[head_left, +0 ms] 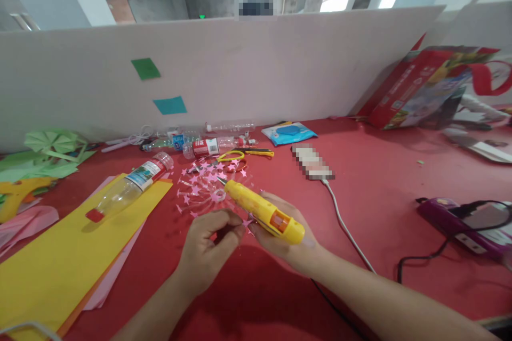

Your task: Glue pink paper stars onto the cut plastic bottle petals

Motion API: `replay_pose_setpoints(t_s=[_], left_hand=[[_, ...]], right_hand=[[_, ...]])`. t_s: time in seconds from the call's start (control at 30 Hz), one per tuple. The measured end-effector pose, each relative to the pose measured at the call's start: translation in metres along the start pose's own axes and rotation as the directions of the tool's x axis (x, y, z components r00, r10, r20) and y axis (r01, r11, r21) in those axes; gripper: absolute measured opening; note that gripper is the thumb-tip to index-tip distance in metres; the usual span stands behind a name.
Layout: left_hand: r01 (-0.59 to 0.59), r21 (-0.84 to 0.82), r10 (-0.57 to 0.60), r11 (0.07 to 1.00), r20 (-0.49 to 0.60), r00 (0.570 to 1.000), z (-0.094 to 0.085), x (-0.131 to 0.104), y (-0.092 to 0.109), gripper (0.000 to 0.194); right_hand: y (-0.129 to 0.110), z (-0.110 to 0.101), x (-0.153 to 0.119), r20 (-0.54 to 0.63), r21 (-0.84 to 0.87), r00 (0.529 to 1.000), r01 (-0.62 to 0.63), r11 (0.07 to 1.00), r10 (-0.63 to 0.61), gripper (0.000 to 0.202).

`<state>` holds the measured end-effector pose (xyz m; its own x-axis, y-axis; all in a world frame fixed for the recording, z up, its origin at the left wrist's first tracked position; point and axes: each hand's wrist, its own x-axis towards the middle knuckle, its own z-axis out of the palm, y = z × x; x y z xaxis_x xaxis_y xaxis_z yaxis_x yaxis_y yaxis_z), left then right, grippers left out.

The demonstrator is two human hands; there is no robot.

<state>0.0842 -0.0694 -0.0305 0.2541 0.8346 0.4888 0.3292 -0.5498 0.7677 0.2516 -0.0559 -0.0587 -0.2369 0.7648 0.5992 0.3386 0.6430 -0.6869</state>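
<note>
My right hand point(294, 229) is wrapped round a yellow hot glue gun point(256, 203), its metal tip pointing forward and left. Thumb and forefinger of my left hand point(214, 242) are pinched on a small pink paper star point(247, 222), close beside my right fingers. Just beyond both hands, many pink stars point(195, 190) sit on clear plastic strips point(219, 195) spread out on the red table point(372, 186). Behind the strips lie yellow-handled scissors point(231, 156) and a yellow utility knife point(260, 153).
Left: a plastic bottle point(128, 187) on yellow paper point(60, 256), green paper pieces point(56, 144). Back: labelled bottles point(210, 146), a wipes pack point(290, 132), a white partition point(248, 74). Right: a blurred-out phone point(313, 162) with white cable point(344, 224), a purple power strip point(460, 226), a red bag point(404, 85).
</note>
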Motion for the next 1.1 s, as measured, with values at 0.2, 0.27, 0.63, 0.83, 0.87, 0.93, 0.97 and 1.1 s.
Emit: replay_pose_setpoints(t_s=[0.2, 0.27, 0.63, 0.83, 0.87, 0.93, 0.97, 1.1], left_hand=[[-0.064, 0.137, 0.06, 0.989, 0.029, 0.998, -0.001, 0.002, 0.0, 0.017], [-0.099, 0.165, 0.094, 0.981, 0.034, 0.995, -0.002, 0.002, 0.0, 0.017], [-0.027, 0.215, 0.093, 0.976, -0.304, 0.948, -0.023, 0.009, -0.008, 0.012], [0.005, 0.172, 0.052, 0.985, -0.321, 0.946, -0.023, 0.011, -0.011, 0.013], [0.006, 0.166, 0.048, 0.986, -0.322, 0.945, -0.022, 0.011, -0.011, 0.013], [0.016, 0.154, 0.036, 0.988, -0.329, 0.943, -0.022, 0.011, -0.011, 0.014], [0.026, 0.149, 0.026, 0.988, -0.336, 0.942, -0.022, 0.011, -0.01, 0.015], [0.074, 0.145, -0.018, 0.987, -0.355, 0.935, -0.022, 0.011, -0.008, 0.016]], right_hand=[[0.003, 0.0, -0.001, 0.032, -0.031, 0.999, 0.012, 0.999, -0.011, 0.01], [-0.001, 0.0, 0.002, 0.051, -0.037, 0.999, 0.013, 0.999, -0.011, 0.012], [-0.015, -0.014, 0.009, 0.054, 0.167, 0.993, 0.094, 0.981, -0.104, 0.014], [-0.019, -0.014, 0.011, 0.101, -0.009, 0.966, 0.241, 0.971, -0.239, 0.027], [-0.019, -0.014, 0.011, 0.089, -0.028, 0.965, 0.25, 0.968, -0.247, 0.028], [-0.019, -0.013, 0.01, 0.068, -0.049, 0.966, 0.253, 0.966, -0.249, 0.03], [-0.018, -0.013, 0.01, 0.062, -0.049, 0.967, 0.25, 0.967, -0.247, 0.03], [-0.018, -0.013, 0.009, 0.073, -0.002, 0.981, 0.178, 0.984, -0.178, 0.031]])
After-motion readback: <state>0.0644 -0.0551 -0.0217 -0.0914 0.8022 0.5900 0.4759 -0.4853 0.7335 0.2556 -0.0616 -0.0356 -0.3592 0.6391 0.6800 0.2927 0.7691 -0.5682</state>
